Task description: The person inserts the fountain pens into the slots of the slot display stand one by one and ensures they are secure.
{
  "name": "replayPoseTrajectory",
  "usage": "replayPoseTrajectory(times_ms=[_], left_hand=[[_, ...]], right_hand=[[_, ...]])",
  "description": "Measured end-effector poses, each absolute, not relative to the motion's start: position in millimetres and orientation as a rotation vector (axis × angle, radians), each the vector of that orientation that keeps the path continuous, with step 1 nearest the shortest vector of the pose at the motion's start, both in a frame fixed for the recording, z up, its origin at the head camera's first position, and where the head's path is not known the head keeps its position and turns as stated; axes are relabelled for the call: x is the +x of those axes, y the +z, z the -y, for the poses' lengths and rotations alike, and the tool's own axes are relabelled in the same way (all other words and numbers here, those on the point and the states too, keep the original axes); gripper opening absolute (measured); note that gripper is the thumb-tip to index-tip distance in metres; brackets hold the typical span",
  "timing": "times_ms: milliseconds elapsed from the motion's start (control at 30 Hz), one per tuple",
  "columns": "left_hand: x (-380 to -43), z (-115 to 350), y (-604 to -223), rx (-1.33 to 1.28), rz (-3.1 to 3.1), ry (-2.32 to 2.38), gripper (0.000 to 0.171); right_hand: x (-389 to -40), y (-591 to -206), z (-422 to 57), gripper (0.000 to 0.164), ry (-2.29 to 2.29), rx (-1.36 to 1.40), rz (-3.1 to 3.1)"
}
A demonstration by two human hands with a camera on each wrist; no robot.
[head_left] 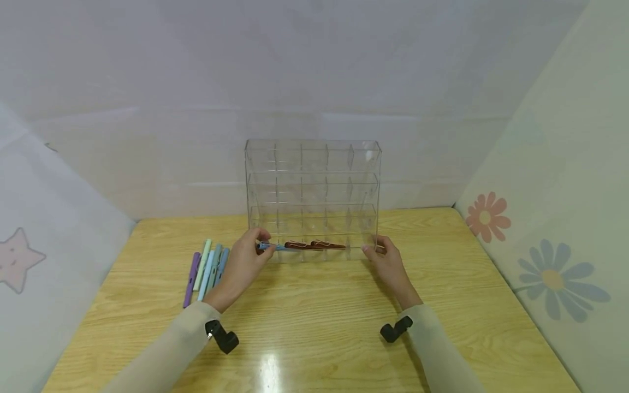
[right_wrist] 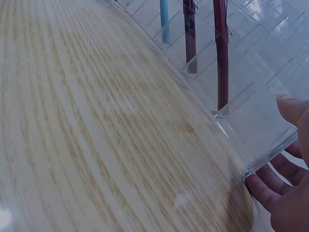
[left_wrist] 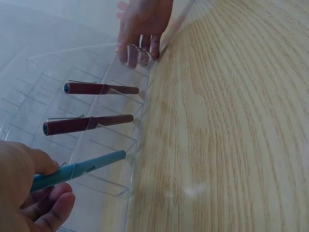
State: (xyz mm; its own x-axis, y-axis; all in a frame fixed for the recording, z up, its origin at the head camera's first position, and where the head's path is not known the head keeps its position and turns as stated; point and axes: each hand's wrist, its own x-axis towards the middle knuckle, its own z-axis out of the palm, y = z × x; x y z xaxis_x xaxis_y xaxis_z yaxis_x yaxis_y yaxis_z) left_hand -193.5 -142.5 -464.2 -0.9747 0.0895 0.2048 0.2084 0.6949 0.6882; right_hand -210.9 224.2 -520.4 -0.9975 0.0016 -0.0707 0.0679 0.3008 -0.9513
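Observation:
A clear acrylic organizer (head_left: 313, 178) with rows of small compartments stands upright at the back of the table. My left hand (head_left: 244, 266) pinches a blue pen (left_wrist: 99, 162) between thumb and fingers at the left of the bottom row, its tip end inside a compartment. Two dark red pens with metal clips, one nearer the blue pen (left_wrist: 87, 124) and one farther right (left_wrist: 102, 89), lie in neighbouring bottom compartments. At the lower right corner, my right hand (head_left: 390, 268) grips the organizer's side, thumb in front and fingers round the outer edge.
Left of the organizer, several pens lie side by side on the wooden table (head_left: 314, 327), among them a purple pen (head_left: 192, 279) and a light green pen (head_left: 202, 266). Pale cloth walls (head_left: 196, 142) enclose the table at the back and sides.

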Motion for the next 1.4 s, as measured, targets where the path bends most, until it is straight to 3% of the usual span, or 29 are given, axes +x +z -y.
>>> replayPoseTrajectory(times_ms=[1400], left_hand=[[-168,171,-453,-0.186,2.675,-1.213,0.043]], right_hand=[[-210,-523,-225,0.068,-1.809,0.060,-2.512]])
